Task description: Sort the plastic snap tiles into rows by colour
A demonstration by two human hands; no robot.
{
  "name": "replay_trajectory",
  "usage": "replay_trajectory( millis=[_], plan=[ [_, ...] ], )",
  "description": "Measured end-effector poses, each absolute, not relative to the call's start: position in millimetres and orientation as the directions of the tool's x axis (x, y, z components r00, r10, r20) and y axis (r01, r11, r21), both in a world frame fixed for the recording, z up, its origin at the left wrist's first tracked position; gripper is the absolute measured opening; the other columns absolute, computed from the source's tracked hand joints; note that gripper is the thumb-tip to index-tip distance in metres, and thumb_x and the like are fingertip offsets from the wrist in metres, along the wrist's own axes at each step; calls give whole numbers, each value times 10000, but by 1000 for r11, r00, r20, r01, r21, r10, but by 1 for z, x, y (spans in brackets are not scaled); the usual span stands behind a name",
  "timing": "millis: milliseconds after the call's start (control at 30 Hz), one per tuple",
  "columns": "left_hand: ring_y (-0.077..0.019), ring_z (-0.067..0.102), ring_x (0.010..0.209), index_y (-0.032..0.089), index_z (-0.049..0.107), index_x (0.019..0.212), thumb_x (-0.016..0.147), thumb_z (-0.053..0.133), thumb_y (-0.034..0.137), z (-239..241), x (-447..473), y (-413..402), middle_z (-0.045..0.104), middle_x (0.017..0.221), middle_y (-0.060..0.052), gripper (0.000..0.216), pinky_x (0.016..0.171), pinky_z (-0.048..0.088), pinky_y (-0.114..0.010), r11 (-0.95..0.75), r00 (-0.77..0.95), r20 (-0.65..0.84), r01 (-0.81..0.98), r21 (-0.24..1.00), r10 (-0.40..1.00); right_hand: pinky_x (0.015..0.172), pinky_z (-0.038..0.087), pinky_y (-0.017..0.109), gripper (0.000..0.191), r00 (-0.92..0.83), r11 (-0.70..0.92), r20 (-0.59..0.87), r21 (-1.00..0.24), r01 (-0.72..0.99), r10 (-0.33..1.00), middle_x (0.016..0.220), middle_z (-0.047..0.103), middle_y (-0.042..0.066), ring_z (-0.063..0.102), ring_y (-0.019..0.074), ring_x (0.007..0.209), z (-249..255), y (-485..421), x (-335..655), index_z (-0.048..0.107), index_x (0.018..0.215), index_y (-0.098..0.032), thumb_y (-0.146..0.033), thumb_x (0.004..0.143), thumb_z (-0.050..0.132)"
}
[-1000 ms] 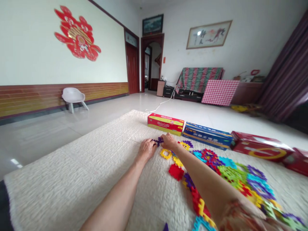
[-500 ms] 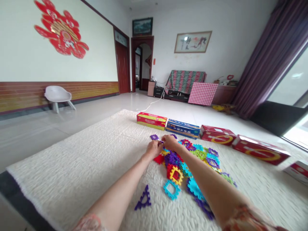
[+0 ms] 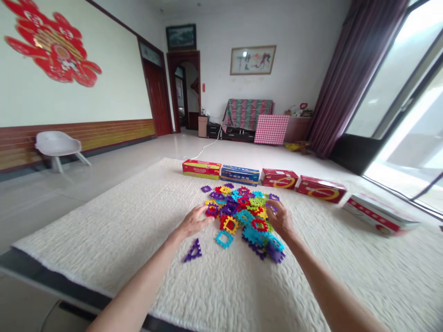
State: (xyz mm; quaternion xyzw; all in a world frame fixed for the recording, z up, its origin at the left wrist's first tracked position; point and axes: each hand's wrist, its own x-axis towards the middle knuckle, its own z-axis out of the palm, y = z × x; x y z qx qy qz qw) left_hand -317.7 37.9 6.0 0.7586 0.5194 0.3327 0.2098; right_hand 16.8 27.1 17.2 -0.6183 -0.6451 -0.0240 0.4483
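Note:
A heap of coloured plastic puzzle pieces (image 3: 242, 210) lies on a cream quilted mat (image 3: 121, 235). My left hand (image 3: 194, 222) rests at the heap's left edge, fingers stretched flat toward a purple piece. At the heap's right edge my right hand (image 3: 281, 218) lies with fingers spread over the pieces. Neither hand visibly holds anything. A purple triangle piece (image 3: 194, 251) sits alone on the mat just below my left hand, and a light blue square piece (image 3: 224, 238) lies beside it.
Several long boxes, red (image 3: 201, 168), blue (image 3: 240, 174) and red (image 3: 321, 188), line the mat's far edge. A white chair (image 3: 57, 145) stands at the left wall. Beyond lie a tiled floor, a covered sofa (image 3: 247, 114) and dark curtains (image 3: 349, 74) by glass doors.
The view has swung right and pulled back. My hands, pinched together on a purple piece before, have parted and now lie open on either side of the heap.

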Motion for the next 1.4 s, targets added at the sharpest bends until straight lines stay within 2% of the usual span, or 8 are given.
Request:
replay_trajectory(
  millis=[200, 367, 733, 867, 967, 1133, 1300, 1400],
  plan=[
    [-258, 347, 1357, 211, 478, 1346, 672, 701, 467, -17, -337, -12, 378, 1473, -110, 755, 1113, 296, -397, -426, 408, 172, 690, 585, 897, 887, 414, 423, 350, 427, 68, 639, -600, 797, 640, 1070, 612, 135, 556, 264, 989, -16, 10, 42, 632, 973, -174, -363, 743, 449],
    [-256, 378, 1337, 216, 525, 1301, 708, 683, 444, -36, -324, -10, 428, 1437, -120, 654, 1105, 321, -402, -554, 492, 261, 683, 476, 830, 900, 395, 438, 438, 545, -55, 475, -717, 695, 691, 1051, 605, 165, 538, 292, 1021, -28, 18, 40, 638, 1009, -145, -428, 729, 455],
    [-241, 390, 1324, 165, 521, 1291, 865, 499, 382, -36, -248, 46, 445, 1407, -122, 479, 1121, 319, -388, -624, 389, 530, 678, 389, 753, 881, 453, 379, 524, 515, 59, 361, -857, 512, 777, 1088, 646, 147, 592, 251, 1004, -24, 43, -4, 598, 1116, -111, -473, 794, 399],
    [-235, 471, 1248, 147, 568, 1230, 891, 454, 379, -34, -220, 66, 535, 1309, -136, 427, 1074, 381, -389, -596, 306, 576, 683, 421, 758, 882, 463, 346, 463, 401, 252, 414, -882, 398, 817, 1091, 666, 89, 602, 217, 1007, -18, 39, -7, 606, 1110, -162, -481, 818, 439],
    [-246, 493, 1218, 164, 576, 1222, 896, 438, 402, -25, -210, 65, 564, 1275, -126, 426, 1053, 397, -432, -622, 284, 637, 674, 398, 716, 907, 440, 379, 411, 479, 329, 429, -901, 282, 766, 1064, 673, 78, 595, 235, 1017, -19, 39, 4, 634, 1050, -180, -481, 804, 499],
    [-309, 397, 1302, 185, 542, 1281, 836, 472, 583, -3, -191, 29, 510, 1357, -120, 600, 1067, 343, -499, -780, 556, 586, 582, 232, 589, 783, 482, 353, 432, 611, 218, 173, -976, 1, 773, 976, 700, 65, 637, 248, 945, -31, 48, 21, 636, 1028, -194, -505, 734, 582],
    [-336, 327, 1343, 216, 471, 1341, 703, 458, 780, 1, -160, -3, 441, 1427, -107, 852, 1093, 267, -536, -896, 790, 426, 415, 157, 441, 758, 492, 326, 419, 587, 237, 115, -962, -136, 801, 972, 708, 61, 642, 243, 971, -35, 52, 23, 642, 993, -208, -503, 696, 626],
    [-326, 331, 1341, 220, 496, 1309, 712, 467, 764, -5, -152, -5, 462, 1407, -102, 809, 1101, 245, -533, -918, 838, 376, 380, 117, 395, 740, 499, 324, 422, 593, 247, 89, -950, -191, 800, 932, 714, 59, 651, 240, 945, -35, 51, 25, 644, 979, -204, -504, 683, 634]
  ],
)
